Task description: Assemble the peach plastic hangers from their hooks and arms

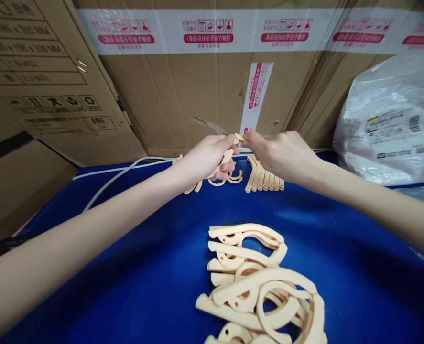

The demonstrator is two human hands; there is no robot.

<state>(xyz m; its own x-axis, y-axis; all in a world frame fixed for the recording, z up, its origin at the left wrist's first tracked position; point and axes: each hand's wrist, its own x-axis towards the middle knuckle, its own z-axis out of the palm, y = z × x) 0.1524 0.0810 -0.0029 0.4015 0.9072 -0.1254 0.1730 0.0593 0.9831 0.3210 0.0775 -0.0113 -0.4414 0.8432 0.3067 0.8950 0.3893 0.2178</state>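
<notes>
**Two hands on one cream part**

Just above the middle of the frame we see the left hand (206, 155) and the right hand (279, 153) meeting over the far edge of the blue surface (143, 239). The left grip is closed around a curved cream part (226, 156), with the fingers wrapped over its middle. The right grip is pinched shut on the upper tip of the same part, thumb and forefinger pressed together, so the part sits between the two hands and is raised off the surface.

Under the left hand we make out a few loose hooks (233, 178) lying flat. Just right of them, below the right hand, a neat row (265, 177) of the same cream pieces lies side by side. In the lower middle of the frame, well apart from the hands, a loose pile (262, 286) of larger cream pieces lies overlapping.

A white cable (118, 174) runs along the surface's far edge towards the left. Taped cardboard boxes (197, 95) fill the top of the frame, and a white plastic bag (387, 124) with printed labels sits at the right.
</notes>
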